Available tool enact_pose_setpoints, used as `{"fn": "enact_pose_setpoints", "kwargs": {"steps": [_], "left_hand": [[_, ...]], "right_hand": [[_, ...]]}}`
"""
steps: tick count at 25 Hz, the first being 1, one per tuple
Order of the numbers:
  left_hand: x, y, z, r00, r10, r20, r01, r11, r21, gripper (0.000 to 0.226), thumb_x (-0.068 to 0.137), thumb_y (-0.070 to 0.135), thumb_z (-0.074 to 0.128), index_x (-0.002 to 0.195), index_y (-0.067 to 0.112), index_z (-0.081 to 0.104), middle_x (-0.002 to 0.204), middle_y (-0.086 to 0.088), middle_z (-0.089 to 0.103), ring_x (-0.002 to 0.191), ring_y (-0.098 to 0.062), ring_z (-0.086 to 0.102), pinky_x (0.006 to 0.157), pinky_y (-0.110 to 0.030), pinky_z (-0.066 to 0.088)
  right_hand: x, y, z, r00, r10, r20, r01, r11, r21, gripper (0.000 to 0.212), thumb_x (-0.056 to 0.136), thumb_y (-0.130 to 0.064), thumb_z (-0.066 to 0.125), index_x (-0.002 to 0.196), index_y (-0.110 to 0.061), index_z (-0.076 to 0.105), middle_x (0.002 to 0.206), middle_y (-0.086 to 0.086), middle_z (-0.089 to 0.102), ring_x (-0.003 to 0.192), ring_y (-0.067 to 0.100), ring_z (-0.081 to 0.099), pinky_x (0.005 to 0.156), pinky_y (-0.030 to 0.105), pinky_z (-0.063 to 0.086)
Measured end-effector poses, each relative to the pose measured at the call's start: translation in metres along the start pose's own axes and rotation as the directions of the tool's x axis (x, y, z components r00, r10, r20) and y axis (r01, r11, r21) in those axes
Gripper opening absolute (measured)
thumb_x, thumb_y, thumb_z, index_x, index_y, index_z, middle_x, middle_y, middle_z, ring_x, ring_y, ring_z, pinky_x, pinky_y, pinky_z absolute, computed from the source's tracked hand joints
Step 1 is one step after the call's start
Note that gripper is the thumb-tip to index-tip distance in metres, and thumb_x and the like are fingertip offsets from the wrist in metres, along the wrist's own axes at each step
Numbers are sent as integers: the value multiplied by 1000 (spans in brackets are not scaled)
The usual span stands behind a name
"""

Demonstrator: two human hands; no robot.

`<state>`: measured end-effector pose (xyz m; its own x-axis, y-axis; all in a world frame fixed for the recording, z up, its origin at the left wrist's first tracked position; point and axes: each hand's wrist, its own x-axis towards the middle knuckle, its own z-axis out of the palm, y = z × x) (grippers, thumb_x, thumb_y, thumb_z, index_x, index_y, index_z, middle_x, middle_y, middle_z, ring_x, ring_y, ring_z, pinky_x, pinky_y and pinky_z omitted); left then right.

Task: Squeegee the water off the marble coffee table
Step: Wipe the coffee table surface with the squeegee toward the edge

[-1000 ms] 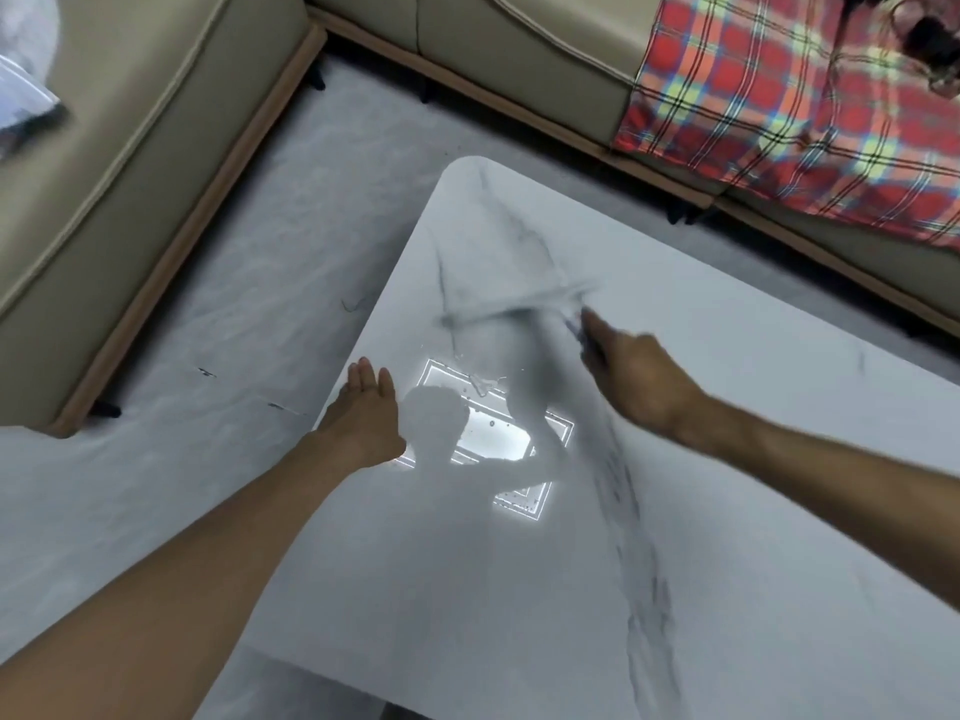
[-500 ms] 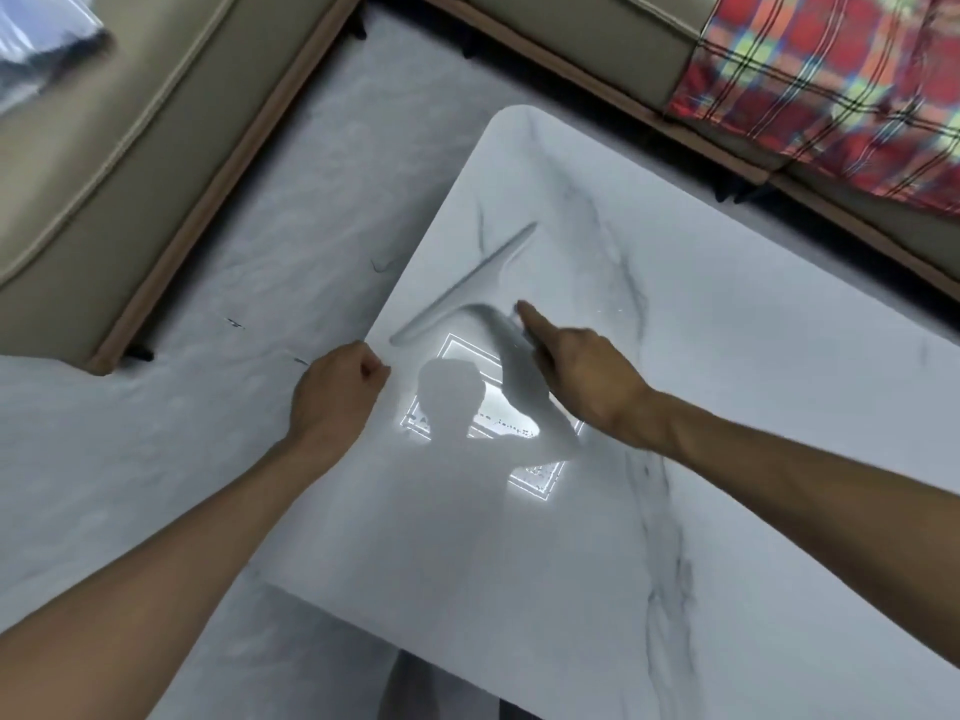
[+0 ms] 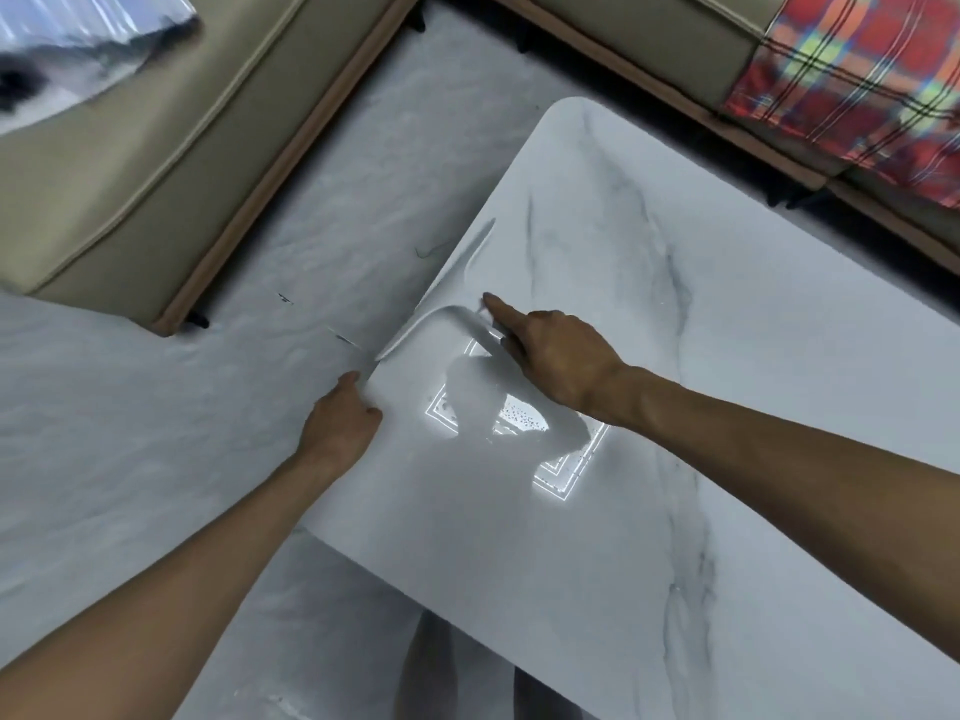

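The white marble coffee table (image 3: 727, 356) with grey veins fills the right half of the view. A pale, blurred squeegee (image 3: 441, 298) lies with its blade along the table's left edge. My right hand (image 3: 556, 356) is shut on its handle, index finger stretched along it. My left hand (image 3: 340, 423) grips the table's left edge just below the blade's near end, thumb on top. Small water droplets (image 3: 522, 415) show in the ceiling-light reflection under my right wrist.
A beige sofa (image 3: 130, 148) with a wooden base stands at the upper left, and another sofa section with a red plaid blanket (image 3: 857, 70) sits at the upper right. Pale grey marbled floor (image 3: 182, 433) lies left of the table. A table leg (image 3: 431, 662) shows below.
My right hand has swept the squeegee leftward across the marble to the table's left edge. My left hand has moved from flat on the top to gripping the edge.
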<state>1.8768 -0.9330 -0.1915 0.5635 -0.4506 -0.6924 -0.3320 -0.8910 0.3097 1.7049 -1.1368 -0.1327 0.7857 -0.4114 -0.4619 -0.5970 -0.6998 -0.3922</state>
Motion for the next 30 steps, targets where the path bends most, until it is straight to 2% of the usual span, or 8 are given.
{"fn": "enact_pose_setpoints", "kwargs": {"steps": [5,8,11,13,18,22,25,30], "left_hand": [[-10,-7,11,998,-38,49,37,999,25,59,96,20,47,150,15,26,152,-11,38,135,-29,41,105,-30,34],[-24,-10,5,999,-32,-33,29,996,-81,47,96,18,50,141,11,41,141,-12,50,124,-29,51,94,-27,40],[-44,-26,-1,974,-96,-207,42,967,-253,21,95,21,55,108,7,63,114,-12,65,104,-28,61,82,-29,46],[-58,-42,-1,941,-187,-283,104,953,-286,21,95,25,54,102,7,64,108,-12,67,95,-25,61,77,-28,45],[-78,-88,9,909,-338,-243,254,913,-318,37,95,17,47,131,12,47,125,-16,60,88,-24,54,73,-29,40],[-83,-99,27,959,-283,-31,261,917,-301,55,94,16,48,146,18,30,126,-13,57,85,-20,53,65,-25,40],[-84,-105,31,968,-251,-28,229,919,-321,52,93,15,47,143,18,33,109,-5,57,68,-7,48,51,-20,33],[-96,-133,19,950,-299,-90,229,863,-451,45,94,15,46,138,16,43,135,-7,53,95,-15,50,76,-25,39]], "right_hand": [[-85,48,24,992,11,124,9,986,-165,58,101,-28,32,151,-41,5,96,6,55,72,35,57,60,35,38],[-118,63,8,990,29,141,7,968,-249,56,101,-31,30,150,-43,6,96,3,56,71,34,58,58,34,38],[-103,29,11,980,-149,132,174,963,-204,55,101,-33,33,150,-41,9,98,1,58,72,34,59,62,37,46],[-75,-15,31,945,-278,171,305,939,-159,51,102,-39,30,151,-39,14,112,2,61,85,35,62,72,40,49],[-44,-98,100,825,-446,348,539,805,-246,50,104,-34,28,152,-32,15,121,4,60,100,33,62,75,38,47],[-59,-54,94,871,-412,268,476,842,-253,48,103,-36,30,149,-44,20,113,1,63,92,31,65,69,36,46],[-89,-16,68,938,-292,188,333,909,-249,47,101,-40,30,145,-51,21,117,-9,64,88,27,65,65,33,45],[-86,-83,99,868,-410,282,456,882,-122,47,102,-38,30,146,-51,20,113,-3,61,93,28,63,74,32,45]]}}
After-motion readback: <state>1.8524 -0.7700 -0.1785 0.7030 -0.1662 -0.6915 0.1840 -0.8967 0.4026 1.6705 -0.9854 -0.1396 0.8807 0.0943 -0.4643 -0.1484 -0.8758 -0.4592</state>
